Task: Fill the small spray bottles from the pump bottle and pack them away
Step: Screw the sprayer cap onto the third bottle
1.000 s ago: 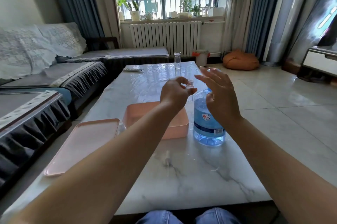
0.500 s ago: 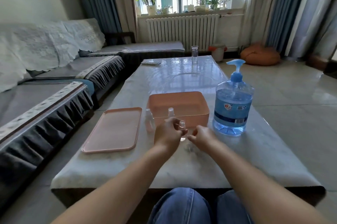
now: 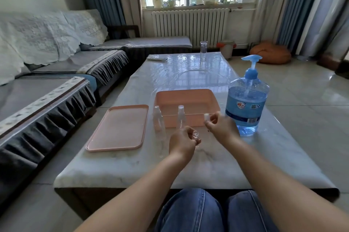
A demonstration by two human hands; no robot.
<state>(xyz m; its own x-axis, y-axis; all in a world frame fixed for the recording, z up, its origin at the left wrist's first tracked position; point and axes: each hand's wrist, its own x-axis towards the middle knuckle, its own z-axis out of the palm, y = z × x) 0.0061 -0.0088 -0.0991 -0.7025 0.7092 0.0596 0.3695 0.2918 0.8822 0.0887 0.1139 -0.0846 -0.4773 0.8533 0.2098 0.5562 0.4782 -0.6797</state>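
A small clear spray bottle (image 3: 195,134) with its neck uncovered is held in the curled fingers of the left hand (image 3: 182,143), low over the marble worktop (image 3: 207,165). A small white spray cap (image 3: 206,116) is pinched by the right hand (image 3: 221,127), just beside and above the open neck. Two further small spray bottles (image 3: 159,124), capped and upright, are stood on the worktop against the near wall of the pink box (image 3: 215,99); whether they hold liquid cannot be told. The box interior appears bare. A flat pink lid (image 3: 119,129) is laid to its left. The pump bottle (image 3: 246,103), mostly full of blue-tinted liquid, is stood to the right of the box. The small bottles are judged light, thin-walled, smooth and easily tipped; a grip round the body, below the neck, is advised. The pump bottle is judged heavy and stable, best pressed at the pump head. A clear glass (image 3: 203,50) is stood at the far end.
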